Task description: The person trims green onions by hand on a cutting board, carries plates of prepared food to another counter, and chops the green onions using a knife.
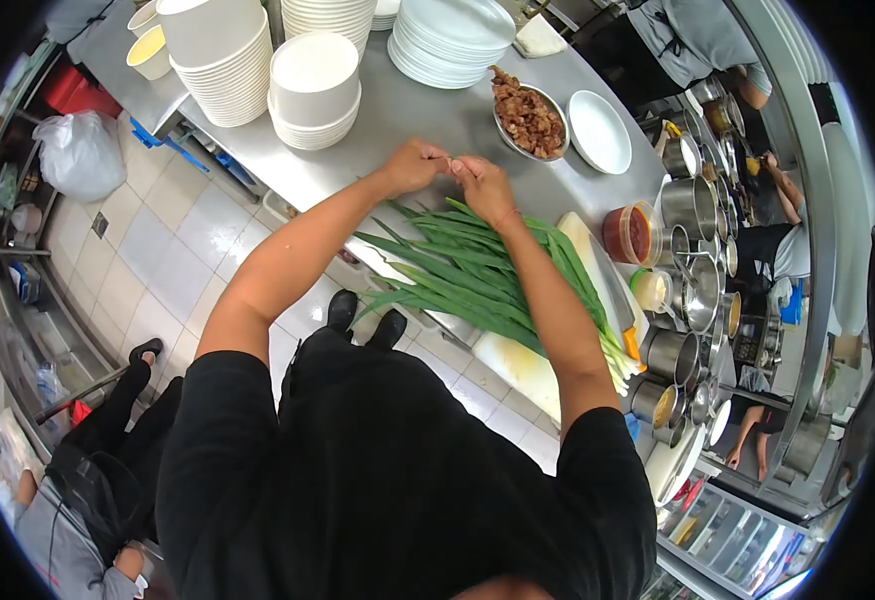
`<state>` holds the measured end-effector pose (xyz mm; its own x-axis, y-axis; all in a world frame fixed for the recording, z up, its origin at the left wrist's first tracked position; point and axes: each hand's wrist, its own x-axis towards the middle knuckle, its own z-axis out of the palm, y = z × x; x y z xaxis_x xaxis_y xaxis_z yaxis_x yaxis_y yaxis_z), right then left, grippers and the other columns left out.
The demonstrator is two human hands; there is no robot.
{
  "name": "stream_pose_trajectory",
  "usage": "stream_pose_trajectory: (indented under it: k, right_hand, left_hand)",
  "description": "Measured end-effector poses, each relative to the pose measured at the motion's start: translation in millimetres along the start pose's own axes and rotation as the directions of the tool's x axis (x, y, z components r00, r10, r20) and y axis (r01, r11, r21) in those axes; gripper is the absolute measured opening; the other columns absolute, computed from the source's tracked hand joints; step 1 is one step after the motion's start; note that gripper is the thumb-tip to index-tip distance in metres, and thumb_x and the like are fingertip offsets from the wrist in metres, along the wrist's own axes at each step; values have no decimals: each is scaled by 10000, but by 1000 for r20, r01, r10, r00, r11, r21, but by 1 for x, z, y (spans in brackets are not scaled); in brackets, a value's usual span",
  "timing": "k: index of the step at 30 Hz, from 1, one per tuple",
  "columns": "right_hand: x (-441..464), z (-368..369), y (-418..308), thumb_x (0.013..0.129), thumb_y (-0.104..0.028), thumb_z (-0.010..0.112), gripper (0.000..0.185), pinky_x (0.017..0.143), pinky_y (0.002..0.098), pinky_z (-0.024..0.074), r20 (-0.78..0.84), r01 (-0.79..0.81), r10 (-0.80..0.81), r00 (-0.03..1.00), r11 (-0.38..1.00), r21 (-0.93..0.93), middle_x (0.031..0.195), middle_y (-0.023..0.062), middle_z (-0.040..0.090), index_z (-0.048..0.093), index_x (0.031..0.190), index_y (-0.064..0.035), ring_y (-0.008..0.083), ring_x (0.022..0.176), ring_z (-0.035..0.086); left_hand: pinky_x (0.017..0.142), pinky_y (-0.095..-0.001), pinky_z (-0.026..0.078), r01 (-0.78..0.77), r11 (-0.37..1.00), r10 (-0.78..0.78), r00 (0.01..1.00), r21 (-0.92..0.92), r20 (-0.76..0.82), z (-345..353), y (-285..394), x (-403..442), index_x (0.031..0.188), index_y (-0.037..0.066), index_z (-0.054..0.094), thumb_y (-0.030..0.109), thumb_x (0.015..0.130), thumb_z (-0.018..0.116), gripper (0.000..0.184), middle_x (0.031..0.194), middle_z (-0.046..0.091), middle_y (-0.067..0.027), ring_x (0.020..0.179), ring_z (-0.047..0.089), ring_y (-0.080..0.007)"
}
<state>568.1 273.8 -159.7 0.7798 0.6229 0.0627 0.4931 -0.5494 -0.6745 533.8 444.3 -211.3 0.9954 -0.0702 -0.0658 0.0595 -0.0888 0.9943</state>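
Note:
My left hand and my right hand meet above the steel table, fingertips pinched close together. Something thin and small seems to be between them, too small to name. Just below my hands lies a big bunch of green onions, spread over a white cutting board with the white ends to the right. A knife with an orange handle rests on the board beyond them. Right of my hands stands a metal bowl of browned meat pieces, beside a white oval plate.
Stacks of white bowls and white plates stand at the back of the steel table. A tub of red sauce and several metal pots line the right side. Other people work at right and lower left.

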Motion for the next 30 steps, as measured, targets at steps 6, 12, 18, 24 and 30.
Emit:
stream_pose_trajectory:
  k: [6, 12, 18, 24, 30]
  right_hand:
    - [-1, 6, 4, 923, -172, 511, 179, 706, 421, 466, -169, 256, -302, 938, 934, -247, 811, 139, 631, 657, 899, -71, 339, 790, 597]
    - [4, 2, 11, 882, -195, 588, 279, 805, 405, 465, -169, 139, -177, 970, 967, -213, 952, 183, 633, 626, 1090, -14, 325, 828, 602]
    - [-13, -61, -40, 861, -192, 628, 326, 806, 372, 476, -192, 128, -149, 970, 985, -117, 1027, 176, 632, 609, 1132, -12, 276, 869, 624]
    - [-83, -61, -70, 821, -127, 630, 212, 729, 392, 497, 356, 271, -236, 904, 961, -51, 952, 128, 626, 640, 1015, -43, 307, 822, 612]
    - [-89, -17, -51, 811, -105, 614, 93, 695, 416, 499, 6, 119, -129, 992, 897, -426, 871, 122, 603, 651, 874, -49, 310, 824, 613]
  left_hand:
    - [503, -234, 325, 281, 905, -306, 952, -319, -30, 4, 39, -16, 824, 42, 659, 181, 869, 563, 175, 630, 481, 20, 583, 406, -70]
    - [495, -209, 273, 214, 928, -232, 972, -305, -24, -9, 29, -13, 996, 76, 602, 132, 915, 428, 200, 713, 435, 39, 578, 328, -53]
    - [516, -199, 286, 82, 984, -81, 997, -156, 12, -41, 43, -43, 885, 92, 523, 57, 870, 369, 158, 750, 441, 28, 596, 334, -54]
    - [434, -209, 231, 252, 845, -170, 963, -472, 210, -51, 50, -73, 785, 106, 416, 59, 848, 396, 81, 715, 431, 13, 511, 296, -52]
    - [408, -192, 182, 235, 844, -133, 962, -481, 237, -27, 56, -84, 754, 136, 356, 314, 924, 574, 329, 656, 384, 34, 491, 271, -25]
